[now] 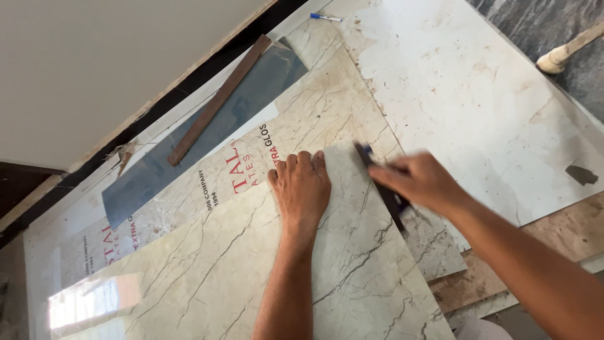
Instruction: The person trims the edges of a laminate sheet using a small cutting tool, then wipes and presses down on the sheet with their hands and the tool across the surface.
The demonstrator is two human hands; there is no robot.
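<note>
Your top marble-look tile [239,277] lies flat on a stack of larger tiles [478,94] on the floor, its long axis running from lower left up to upper right, its far end right under both your hands

The dark straight tool [385,189] lies along that tile's right edge, blurred, so I can't tell what kind it is. Its axis runs upper left to lower right, following the edge

Your left hand [302,186] is nearer the tile's middle: palm down, fingers together, pressed flat on the tile's upper end, gripping nothing

Your right hand [423,181] sits just right of the left one, hands apart, fingers closed on the tool at the edge

Further up and left, well clear of both hands: a brown strip [217,101] on a blue-grey sheet [189,148], and a small blue pen [325,17] at the top
</note>
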